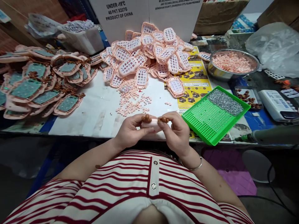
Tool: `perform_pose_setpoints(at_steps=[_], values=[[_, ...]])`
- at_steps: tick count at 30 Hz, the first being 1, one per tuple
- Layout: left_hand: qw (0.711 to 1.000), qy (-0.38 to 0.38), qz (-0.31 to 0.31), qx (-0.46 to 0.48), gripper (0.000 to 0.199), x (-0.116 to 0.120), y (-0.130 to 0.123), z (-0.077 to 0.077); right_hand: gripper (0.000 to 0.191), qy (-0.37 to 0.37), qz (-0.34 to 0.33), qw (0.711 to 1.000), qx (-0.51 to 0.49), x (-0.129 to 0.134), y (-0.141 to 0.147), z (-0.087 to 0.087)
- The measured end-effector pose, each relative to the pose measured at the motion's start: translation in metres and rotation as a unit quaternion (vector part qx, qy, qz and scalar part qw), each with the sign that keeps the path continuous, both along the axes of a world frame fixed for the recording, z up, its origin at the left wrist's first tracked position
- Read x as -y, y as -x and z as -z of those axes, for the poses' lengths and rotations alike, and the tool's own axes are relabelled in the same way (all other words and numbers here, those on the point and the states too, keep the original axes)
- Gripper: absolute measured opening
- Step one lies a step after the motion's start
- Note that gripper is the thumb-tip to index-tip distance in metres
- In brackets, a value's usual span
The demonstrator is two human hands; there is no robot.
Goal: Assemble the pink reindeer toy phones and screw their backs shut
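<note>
Near the table's front edge I hold a pink toy phone case (150, 123) edge-on between both hands. My left hand (129, 130) is closed around its left end, with the thumb along the near side. My right hand (177, 132) pinches its right end between thumb and fingers. Two small brown knobbly figures (146, 118) stick up at the case's top edge, one by each hand. The inside of the case is hidden from me. Just beyond my hands, small pink button pieces (130, 99) lie scattered on the white table sheet (93, 105).
Pink case halves with keypad grids (142, 53) are heaped at the back. Cases with green circuit boards (28, 88) pile up at left. At right are a green tray (201, 119) of screws, a steel bowl (215, 71) of pink pieces and a power screwdriver (271, 135).
</note>
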State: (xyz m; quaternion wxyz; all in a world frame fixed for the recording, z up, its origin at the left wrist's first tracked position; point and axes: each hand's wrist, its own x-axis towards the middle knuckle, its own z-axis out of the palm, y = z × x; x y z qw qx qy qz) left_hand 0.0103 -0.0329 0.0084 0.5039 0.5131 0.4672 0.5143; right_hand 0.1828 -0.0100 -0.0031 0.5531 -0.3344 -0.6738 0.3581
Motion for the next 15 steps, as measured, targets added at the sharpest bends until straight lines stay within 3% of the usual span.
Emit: perform_pose_setpoints(at_steps=[3, 5, 7, 10, 13, 15], values=[[0.999, -0.025, -0.016, -0.036, 0.025, 0.0, -0.001, -0.004, 0.02, 0.071, 0.029, 0.993, -0.085, 0.004, 0.008, 0.004], [0.998, -0.027, -0.028, -0.043, 0.025, 0.0, -0.002, -0.004, 0.023, 0.101, 0.016, 0.991, -0.09, 0.002, 0.008, 0.006], [0.996, -0.039, -0.036, -0.075, 0.025, 0.001, -0.002, -0.005, 0.022, 0.066, -0.002, 0.997, -0.038, -0.003, 0.004, 0.002], [0.988, -0.067, -0.007, -0.142, 0.019, 0.002, -0.004, -0.005, 0.037, -0.033, -0.027, 0.996, 0.073, -0.009, -0.004, -0.008], [0.978, -0.093, 0.03, -0.186, 0.018, 0.001, -0.007, -0.006, 0.012, -0.059, -0.029, 0.991, 0.116, -0.007, -0.003, -0.013], [0.976, -0.097, 0.033, -0.19, 0.02, 0.0, -0.01, -0.005, 0.009, -0.025, 0.007, 0.997, 0.073, -0.004, 0.003, -0.009]])
